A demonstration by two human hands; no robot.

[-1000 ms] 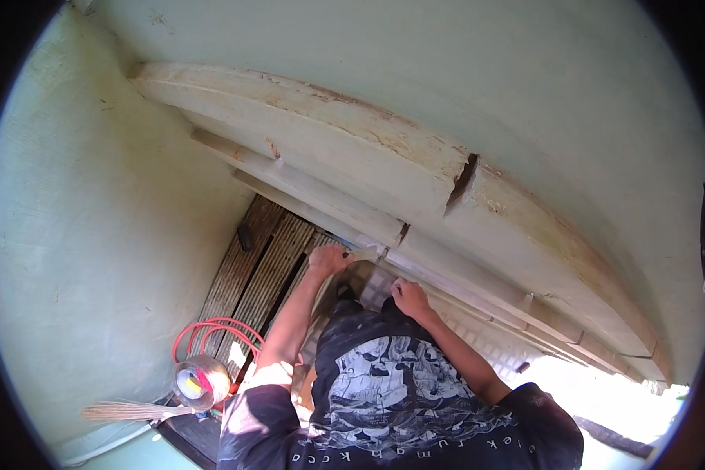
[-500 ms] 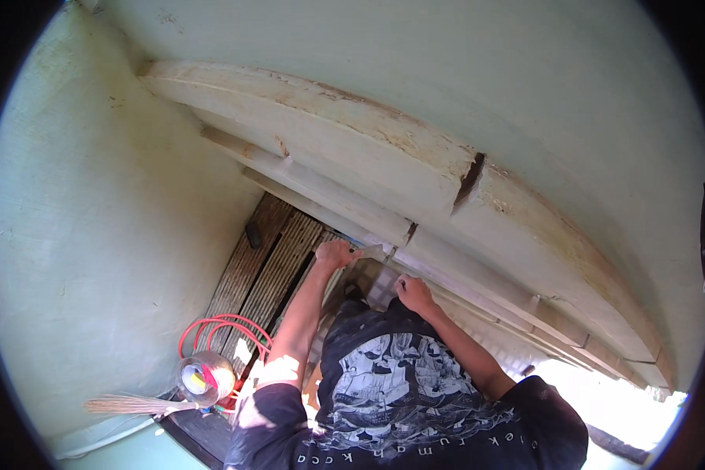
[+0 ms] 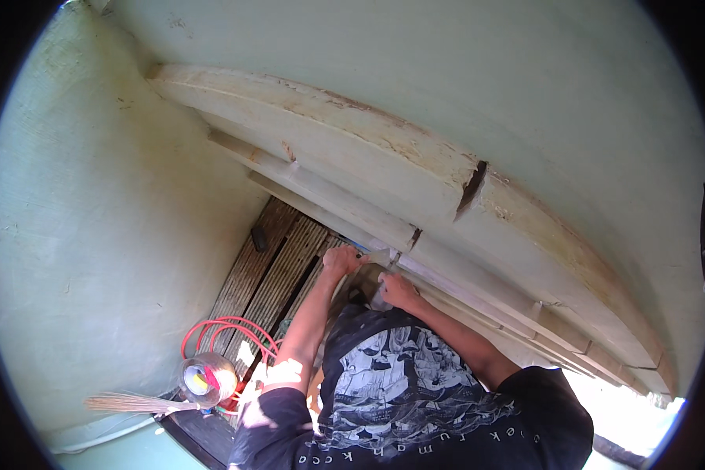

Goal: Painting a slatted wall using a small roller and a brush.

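Observation:
My left hand (image 3: 341, 260) is closed around the handle of a putty knife (image 3: 379, 256). Its pale, flat blade points right, toward the lowest wooden rails. Just to the right and slightly nearer, my right hand (image 3: 399, 291) is closed, its fingers curled toward the putty knife but apart from the blade. Below its fingertips shows a greyish flat patch; whether the hand holds it I cannot make out. Both hands are close to the pale-painted lower rail (image 3: 352, 231), which has a dark gap near the blade.
A thick curved beam (image 3: 352, 110) with flaking paint and a dark split (image 3: 471, 188) spans above the rails. Bamboo slats (image 3: 290, 262) lie at left, with a small dark object (image 3: 259, 238). Nearby are a red hose (image 3: 229, 321), a round container (image 3: 209, 381) and a broom (image 3: 133, 403).
My right hand has moved left, closer to the putty knife. My left hand has shifted slightly right and down with the putty knife still in it. The view has tilted a little.

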